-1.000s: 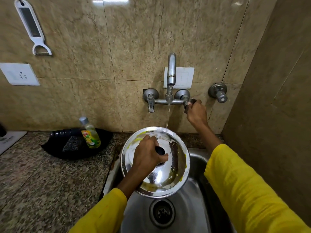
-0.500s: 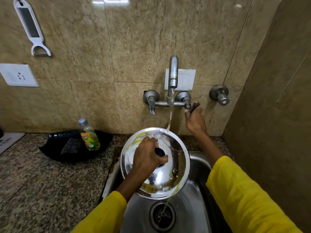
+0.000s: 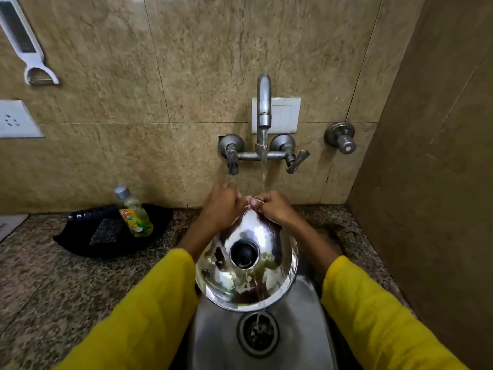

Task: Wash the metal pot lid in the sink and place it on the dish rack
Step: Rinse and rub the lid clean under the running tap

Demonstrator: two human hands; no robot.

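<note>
The lid [image 3: 246, 265] is held over the sink [image 3: 304, 329], above the drain [image 3: 257, 333], with the left hand [image 3: 222, 206] and right hand [image 3: 272, 208] side by side at its far edge, under the tap [image 3: 264, 102] on the wall behind. Left of the sink, on the worktop [image 3: 40, 284], a tray [image 3: 80, 241] holds a bottle [image 3: 133, 213]. A peeler [image 3: 26, 49] hangs on the wall above a socket [image 3: 16, 120], far left.

My left hand [image 3: 221, 206] and right hand [image 3: 273, 208] are curled into fists, side by side at the far end, both arms stretched forward.
</note>
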